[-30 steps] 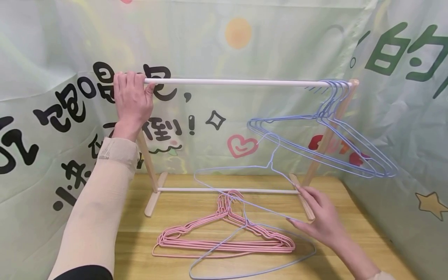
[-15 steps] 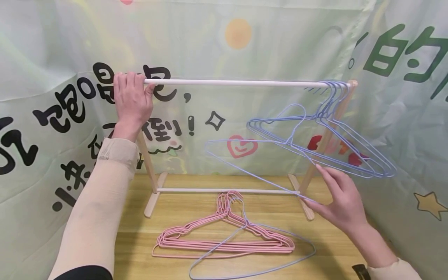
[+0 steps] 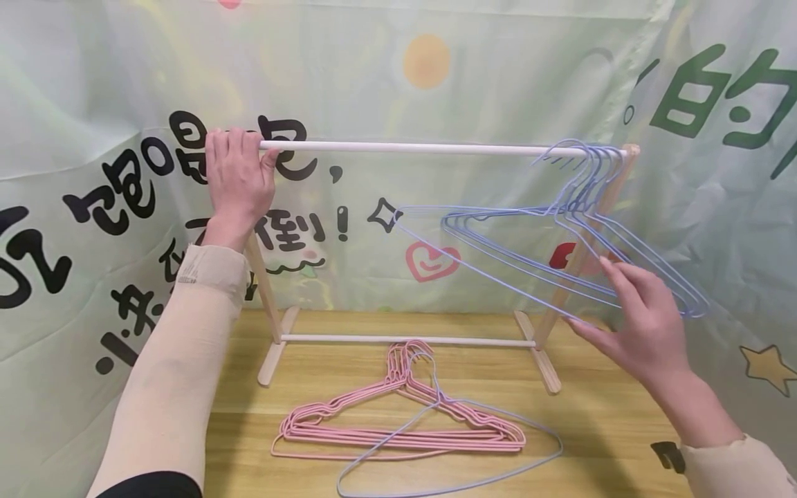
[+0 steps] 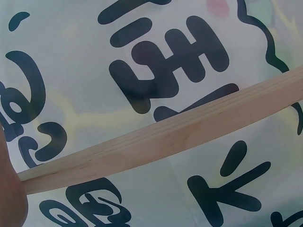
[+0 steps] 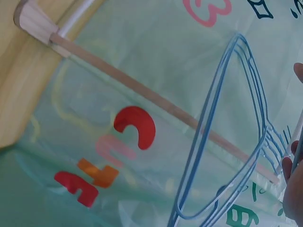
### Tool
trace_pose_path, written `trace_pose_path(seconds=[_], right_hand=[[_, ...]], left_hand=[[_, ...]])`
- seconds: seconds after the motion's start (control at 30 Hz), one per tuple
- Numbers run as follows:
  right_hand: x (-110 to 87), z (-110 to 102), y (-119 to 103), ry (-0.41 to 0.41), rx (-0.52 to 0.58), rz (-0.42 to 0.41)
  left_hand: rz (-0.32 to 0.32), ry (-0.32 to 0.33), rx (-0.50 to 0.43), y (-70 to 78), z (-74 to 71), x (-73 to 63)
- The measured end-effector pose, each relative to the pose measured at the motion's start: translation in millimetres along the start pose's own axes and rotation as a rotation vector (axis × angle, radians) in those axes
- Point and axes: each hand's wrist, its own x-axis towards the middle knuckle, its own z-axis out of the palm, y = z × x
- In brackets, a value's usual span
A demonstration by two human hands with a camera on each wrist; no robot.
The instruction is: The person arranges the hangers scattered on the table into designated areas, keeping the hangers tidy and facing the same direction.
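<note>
My left hand grips the left end of the white top rail of a wooden-legged clothes rack, fingers over it and thumb in front. At the right, my right hand holds a blue wire hanger by its right end, between thumb and fingers. The hook of this hanger overlaps the rail in the head view, just left of several blue hangers hanging at the rail's right end. Those hanging ones also show in the right wrist view, where fingers appear at the edge.
On the wooden table lies a stack of pink hangers, with a single blue hanger partly over it. A lower white bar joins the rack's feet. Printed cloth hangs behind and at both sides.
My right hand has moved up and to the right with the blue hanger, bringing its hook from below the rail to rail height. The left hand has stayed on the rail.
</note>
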Motion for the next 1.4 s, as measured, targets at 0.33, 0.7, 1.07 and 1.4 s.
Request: trace_pose_path(seconds=[0.33, 0.7, 1.07, 1.4], right_hand=[[8.3, -9.8, 23.2, -0.092, -0.097, 0.052], [10.8, -14.0, 34.2, -0.136, -0.150, 0.110], [15.1, -11.5, 37.7, -0.151, -0.149, 0.114], [11.7, -4.1, 42.0, -0.144, -0.146, 0.024]], left_hand=[[0.002, -0.003, 0.015, -1.4, 1.6, 0.1], [-0.001, -0.005, 0.010, -0.3, 1.3, 0.0], [0.002, 0.004, 0.007, -1.6, 1.2, -0.6], [0.010, 0.016, 0.008, 0.5, 1.0, -0.5]])
